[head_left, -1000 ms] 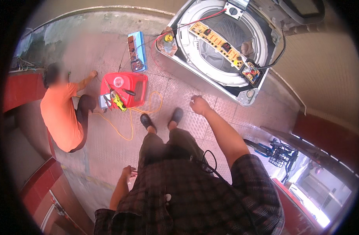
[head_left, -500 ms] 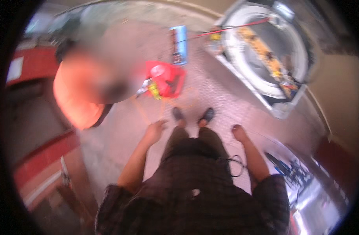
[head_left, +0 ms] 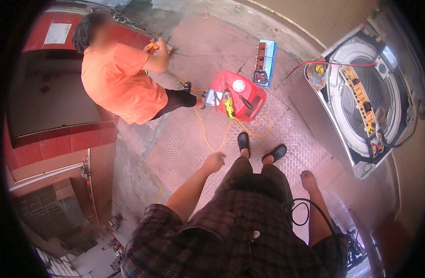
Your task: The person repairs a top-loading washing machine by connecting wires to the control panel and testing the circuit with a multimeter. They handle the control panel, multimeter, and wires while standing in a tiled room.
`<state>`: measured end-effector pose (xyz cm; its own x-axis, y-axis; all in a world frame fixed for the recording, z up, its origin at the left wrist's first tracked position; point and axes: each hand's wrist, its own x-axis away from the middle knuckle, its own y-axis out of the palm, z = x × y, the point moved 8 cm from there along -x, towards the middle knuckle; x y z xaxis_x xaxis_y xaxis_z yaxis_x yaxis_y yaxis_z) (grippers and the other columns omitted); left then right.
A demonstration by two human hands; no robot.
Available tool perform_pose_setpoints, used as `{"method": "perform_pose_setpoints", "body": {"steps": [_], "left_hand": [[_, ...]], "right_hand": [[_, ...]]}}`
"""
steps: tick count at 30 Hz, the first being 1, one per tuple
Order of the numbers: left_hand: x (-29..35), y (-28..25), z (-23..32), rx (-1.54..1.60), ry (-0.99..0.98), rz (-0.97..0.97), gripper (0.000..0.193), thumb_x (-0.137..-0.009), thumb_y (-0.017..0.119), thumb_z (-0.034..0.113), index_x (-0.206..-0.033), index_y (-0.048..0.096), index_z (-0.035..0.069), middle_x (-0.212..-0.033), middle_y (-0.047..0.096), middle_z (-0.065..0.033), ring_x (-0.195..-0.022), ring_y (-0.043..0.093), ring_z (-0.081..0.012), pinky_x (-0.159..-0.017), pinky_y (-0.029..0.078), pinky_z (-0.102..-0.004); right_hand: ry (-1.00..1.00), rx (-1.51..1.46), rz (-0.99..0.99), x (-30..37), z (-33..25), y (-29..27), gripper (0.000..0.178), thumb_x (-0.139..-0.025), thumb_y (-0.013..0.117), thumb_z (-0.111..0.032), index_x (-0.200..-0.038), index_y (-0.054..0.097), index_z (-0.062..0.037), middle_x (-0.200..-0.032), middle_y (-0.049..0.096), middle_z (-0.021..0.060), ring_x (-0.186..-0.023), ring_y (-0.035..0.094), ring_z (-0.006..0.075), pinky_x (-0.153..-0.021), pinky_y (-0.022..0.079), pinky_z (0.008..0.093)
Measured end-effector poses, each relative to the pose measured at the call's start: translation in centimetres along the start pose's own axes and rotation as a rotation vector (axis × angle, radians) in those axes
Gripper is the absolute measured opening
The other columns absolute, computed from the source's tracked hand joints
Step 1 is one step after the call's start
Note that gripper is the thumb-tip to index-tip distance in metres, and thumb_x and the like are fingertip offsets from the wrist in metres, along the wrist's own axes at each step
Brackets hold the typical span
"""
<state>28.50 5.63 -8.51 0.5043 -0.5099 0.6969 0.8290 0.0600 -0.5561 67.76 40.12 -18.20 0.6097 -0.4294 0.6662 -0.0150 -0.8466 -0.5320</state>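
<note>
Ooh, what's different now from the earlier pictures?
The left hand came forward; the right hand drew back. The co-worker seems to have risen and now shows a small orange thing in hand. The view swung left. The washer, red box, yellow tool and blue box stayed put.

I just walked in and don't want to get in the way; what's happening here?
The camera wearer's left hand and right hand hang apart from the things around, with nothing visible in either. At left, a co-worker in orange handles a small orange thing. A yellow-green tool lies on the red plastic stool; beyond, a brown board rests on a blue tray. At right, a tan circuit board lies across the opened washing machine.
</note>
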Motion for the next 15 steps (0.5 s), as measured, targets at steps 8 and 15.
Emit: {"method": "perform_pose_setpoints", "body": {"steps": [8,15], "left_hand": [[4.1,4.3,-17.1,0.149,-0.363,-0.058,0.030,-0.091,0.053,0.018,-0.106,0.071,0.000,-0.090,0.076,-0.0174,-0.084,0.074,-0.0288,-0.082,0.057,-0.0402],[1.2,1.2,-10.2,0.246,-0.181,0.050,0.031,-0.092,0.051,0.016,-0.109,0.070,-0.001,-0.092,0.076,-0.0174,-0.086,0.074,-0.0287,-0.083,0.057,-0.0398]], "right_hand": [[0.045,-0.052,-0.020,-1.4,-2.7,1.0,0.037,-0.091,0.057,-0.027,-0.109,0.070,0.0026,-0.109,0.070,0.0283,-0.104,0.066,0.0441,-0.093,0.053,0.0476],[-0.006,0.045,-0.038,-2.1,-3.4,2.4,0.037,-0.091,0.058,-0.028,-0.110,0.070,0.0013,-0.105,0.070,0.0283,-0.101,0.067,0.0442,-0.092,0.054,0.0466]]}}
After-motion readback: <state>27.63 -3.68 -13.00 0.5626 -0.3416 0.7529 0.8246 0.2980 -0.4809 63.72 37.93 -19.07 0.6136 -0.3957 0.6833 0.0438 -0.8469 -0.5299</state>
